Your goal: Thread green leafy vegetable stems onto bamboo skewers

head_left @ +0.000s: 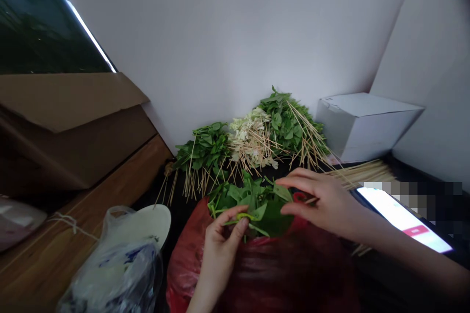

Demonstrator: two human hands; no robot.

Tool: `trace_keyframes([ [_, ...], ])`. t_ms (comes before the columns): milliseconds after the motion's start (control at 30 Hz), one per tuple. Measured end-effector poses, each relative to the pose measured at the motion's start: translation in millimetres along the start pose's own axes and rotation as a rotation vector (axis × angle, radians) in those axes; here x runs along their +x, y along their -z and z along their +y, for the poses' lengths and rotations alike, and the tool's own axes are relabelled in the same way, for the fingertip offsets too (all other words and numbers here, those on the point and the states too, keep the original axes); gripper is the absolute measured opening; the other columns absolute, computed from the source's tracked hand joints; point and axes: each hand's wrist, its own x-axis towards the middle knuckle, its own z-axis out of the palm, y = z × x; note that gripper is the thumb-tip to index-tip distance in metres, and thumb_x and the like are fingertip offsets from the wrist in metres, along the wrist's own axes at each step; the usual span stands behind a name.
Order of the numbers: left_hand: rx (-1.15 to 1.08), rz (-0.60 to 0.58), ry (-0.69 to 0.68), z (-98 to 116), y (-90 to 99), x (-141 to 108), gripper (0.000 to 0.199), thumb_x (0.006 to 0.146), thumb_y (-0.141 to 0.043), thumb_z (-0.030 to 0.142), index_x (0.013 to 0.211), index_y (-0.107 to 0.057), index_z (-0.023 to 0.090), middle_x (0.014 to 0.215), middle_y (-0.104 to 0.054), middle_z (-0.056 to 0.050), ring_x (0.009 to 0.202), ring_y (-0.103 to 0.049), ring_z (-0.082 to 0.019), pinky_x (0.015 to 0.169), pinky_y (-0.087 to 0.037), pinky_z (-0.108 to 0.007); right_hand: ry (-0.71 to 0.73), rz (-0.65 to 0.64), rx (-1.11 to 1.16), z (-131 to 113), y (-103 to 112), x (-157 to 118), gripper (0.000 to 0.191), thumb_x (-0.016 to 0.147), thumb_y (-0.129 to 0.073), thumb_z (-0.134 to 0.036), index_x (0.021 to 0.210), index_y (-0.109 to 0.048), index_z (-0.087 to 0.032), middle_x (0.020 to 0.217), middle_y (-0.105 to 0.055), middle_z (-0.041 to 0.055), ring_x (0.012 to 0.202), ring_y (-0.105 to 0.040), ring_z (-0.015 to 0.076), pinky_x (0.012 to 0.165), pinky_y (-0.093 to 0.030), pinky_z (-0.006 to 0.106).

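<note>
A red plastic bag (pixel 187 249) stands in front of me, its mouth full of leafy greens (pixel 244 193). Over the bag's near rim, my left hand (pixel 222 247) pinches a pale green stem (pixel 253 227) with leaves between thumb and forefinger. Opposite it, my right hand (pixel 319 200) curves its thumb and fingers around a green leaf (pixel 282 192) at the bag's right side. A short piece of thin stick (pixel 312 200) shows by the right palm; whether the hand grips it is unclear.
Against the wall lie skewered greens (pixel 211 144), skewered pale vegetable pieces (pixel 253 132) and more skewered greens (pixel 284 115). Bare bamboo skewers (pixel 367 173), a lit phone (pixel 400 220) and a white box (pixel 362 127) are right. Left are a clear plastic bag (pixel 110 274), white plate (pixel 159 215) and cardboard box (pixel 73 127).
</note>
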Motion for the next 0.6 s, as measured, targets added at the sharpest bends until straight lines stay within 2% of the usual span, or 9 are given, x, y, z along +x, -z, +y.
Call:
trace_keyframes([
  [100, -0.1, 0.049, 0.01, -2.3, 2.5, -3.6, 0.023, 0.082, -0.08, 0.035, 0.098, -0.074, 0.019, 0.088, -0.078, -0.004, 0.075, -0.071, -0.016, 0.071, -0.057, -0.026, 0.032, -0.122, -0.076, -3.6, -14.6, -0.9, 0.069, 0.08, -0.077, -0.058, 0.134, -0.062, -0.019, 0.124, -0.068, 0.0103, 0.103, -0.068, 0.0232, 0.087, -0.055, 0.036],
  [167, -0.077, 0.059, -0.006, -2.2, 2.4, -8.1, 0.019, 0.083, -0.079, 0.034, 0.091, -0.071, 0.019, 0.08, -0.074, -0.001, 0.068, -0.069, -0.014, 0.066, -0.055, -0.024, 0.1, -0.164, -0.153, -9.4, -30.0, -0.8, 0.079, 0.078, -0.077, -0.062, 0.139, -0.057, -0.016, 0.122, -0.069, 0.0118, 0.101, -0.068, 0.026, 0.083, -0.054, 0.038],
  [200, -0.039, 0.063, -0.032, -1.3, 3.2, -10.5, 0.017, 0.085, -0.077, 0.034, 0.089, -0.07, 0.019, 0.079, -0.073, -0.001, 0.068, -0.069, -0.015, 0.065, -0.056, -0.024, 0.136, -0.177, -0.201, -12.6, -36.5, 0.1, 0.074, 0.082, -0.075, -0.058, 0.139, -0.056, -0.015, 0.117, -0.071, 0.0115, 0.096, -0.069, 0.0257, 0.077, -0.054, 0.037],
  [300, 0.262, 0.066, -0.2, 4.5, 11.1, -15.9, 0.017, 0.091, -0.069, 0.034, 0.105, -0.072, 0.023, 0.097, -0.077, -0.005, 0.086, -0.073, -0.021, 0.077, -0.058, -0.03, 0.23, -0.24, -0.335, -20.2, -46.0, 6.1, 0.026, 0.097, -0.058, -0.029, 0.118, -0.066, -0.015, 0.094, -0.073, 0.0067, 0.076, -0.067, 0.0202, 0.059, -0.042, 0.03],
  [400, 0.756, -0.036, -0.43, 12.0, 21.3, -15.6, 0.033, 0.096, -0.063, 0.034, 0.128, -0.067, 0.03, 0.116, -0.076, -0.006, 0.102, -0.071, -0.026, 0.091, -0.056, -0.038, 0.294, -0.342, -0.389, -23.6, -43.3, 13.2, 0.015, 0.094, -0.053, -0.012, 0.095, -0.067, -0.016, 0.083, -0.071, 0.0041, 0.065, -0.062, 0.0173, 0.053, -0.032, 0.03],
  [433, 0.889, -0.085, -0.485, 13.7, 23.3, -14.6, 0.03, 0.097, -0.06, 0.034, 0.125, -0.069, 0.03, 0.112, -0.077, -0.007, 0.101, -0.071, -0.027, 0.092, -0.056, -0.04, 0.306, -0.367, -0.391, -24.4, -41.7, 15.0, 0.014, 0.092, -0.054, -0.01, 0.092, -0.066, -0.016, 0.083, -0.07, 0.004, 0.064, -0.061, 0.017, 0.053, -0.03, 0.031],
  [500, 1.036, -0.139, -0.529, 14.9, 23.9, -13.2, 0.025, 0.1, -0.052, 0.035, 0.101, -0.076, 0.027, 0.092, -0.077, -0.007, 0.088, -0.071, -0.028, 0.088, -0.056, -0.045, 0.301, -0.404, -0.374, -27.4, -38.7, 16.9, 0.012, 0.091, -0.055, -0.01, 0.09, -0.066, -0.017, 0.083, -0.07, 0.0037, 0.062, -0.059, 0.0157, 0.054, -0.03, 0.03],
  [567, 0.994, -0.126, -0.478, 13.3, 22.9, -14.8, 0.035, 0.101, -0.048, 0.036, 0.079, -0.073, 0.025, 0.079, -0.074, -0.006, 0.078, -0.069, -0.027, 0.083, -0.056, -0.045, 0.272, -0.431, -0.308, -33.0, -35.9, 17.6, 0.014, 0.092, -0.055, -0.011, 0.085, -0.065, -0.017, 0.081, -0.07, 0.0024, 0.062, -0.057, 0.0137, 0.056, -0.031, 0.029],
  [600, 0.915, -0.091, -0.435, 12.0, 23.9, -17.2, 0.038, 0.101, -0.047, 0.039, 0.076, -0.071, 0.025, 0.077, -0.072, -0.006, 0.075, -0.068, -0.026, 0.081, -0.057, -0.043, 0.263, -0.445, -0.249, -36.5, -34.1, 17.9, 0.015, 0.093, -0.055, -0.013, 0.082, -0.064, -0.018, 0.079, -0.069, 0.0014, 0.063, -0.058, 0.0128, 0.057, -0.033, 0.028],
])
